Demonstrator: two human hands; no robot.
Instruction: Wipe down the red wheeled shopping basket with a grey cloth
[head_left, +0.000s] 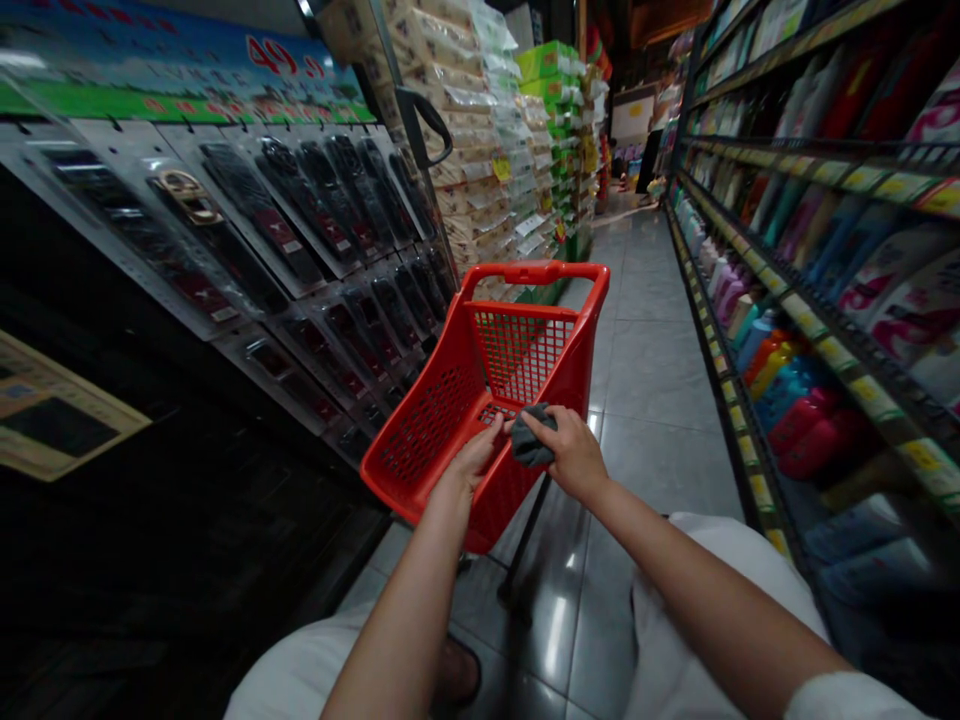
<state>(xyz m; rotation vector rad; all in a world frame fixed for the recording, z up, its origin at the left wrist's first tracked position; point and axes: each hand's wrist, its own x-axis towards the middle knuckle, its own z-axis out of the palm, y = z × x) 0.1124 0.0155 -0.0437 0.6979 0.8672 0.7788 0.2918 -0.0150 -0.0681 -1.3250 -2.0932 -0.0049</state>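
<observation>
A red plastic shopping basket cart (420, 460) with perforated walls stands in front of me, and the part of its inside that shows holds nothing. My right hand (570, 450) is closed round a crumpled dark grey cloth (534, 436) over the cart's near right side. Just left of the cloth is my left hand (480, 452), thumb up and fingers partly hidden behind the thumb and palm. Whether its fingertips touch the cart's rim or the cloth is too small to tell.
Packaged belts (262, 200) hang on a display at the left. Behind it rise stacked packages (472, 130) and green boxes (551, 75). Shelves of bottles (795, 390) line the right side. A tiled aisle (645, 350) runs ahead, with a person (651, 150) far down it.
</observation>
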